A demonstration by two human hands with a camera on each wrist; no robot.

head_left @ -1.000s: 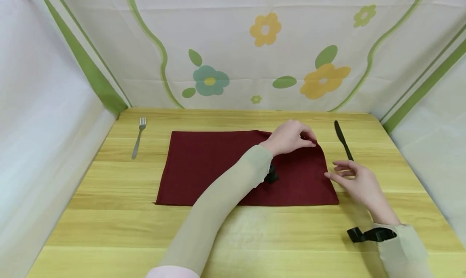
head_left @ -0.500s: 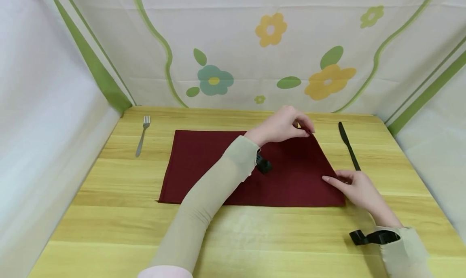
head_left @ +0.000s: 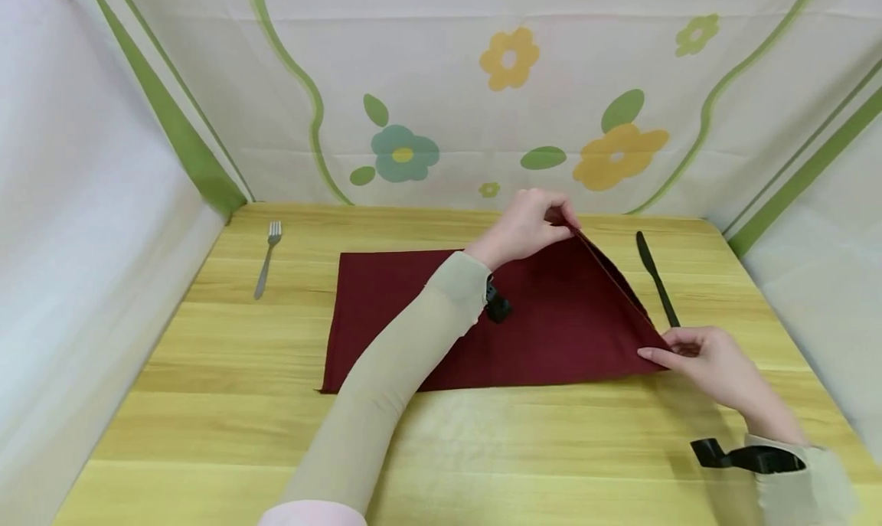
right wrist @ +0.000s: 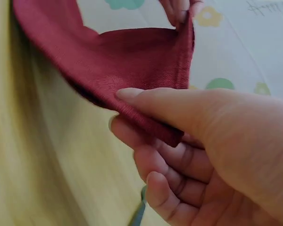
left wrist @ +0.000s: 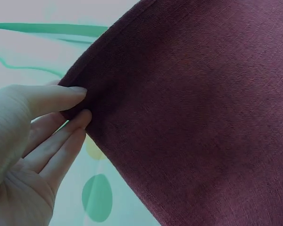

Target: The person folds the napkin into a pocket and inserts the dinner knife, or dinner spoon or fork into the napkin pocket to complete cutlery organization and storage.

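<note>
A dark red cloth napkin [head_left: 551, 319], doubled over in layers, lies partly on the table with its right end raised. My left hand [head_left: 527, 227] pinches its far right corner between thumb and fingers, well above the tabletop; the left wrist view shows the cloth [left wrist: 193, 113] stretching away from that hand [left wrist: 42, 136]. The near right corner is held by my right hand [head_left: 713, 365], thumb on top and fingers beneath, as the right wrist view of the napkin [right wrist: 137, 70] shows. Along the right side, the layers gape slightly between both hands. My left forearm covers part of the cloth.
A fork [head_left: 267, 259] lies at the far left of the wooden table [head_left: 524, 457]. A dark knife [head_left: 657, 277] lies at the right, its near end close to my right hand. Behind the table hangs a white floral curtain [head_left: 441, 89], with white side walls.
My right hand has taken hold of the near right corner and moved right and slightly nearer. My left hand has lifted the far corner up and left. The napkin's left edge has shifted right.
</note>
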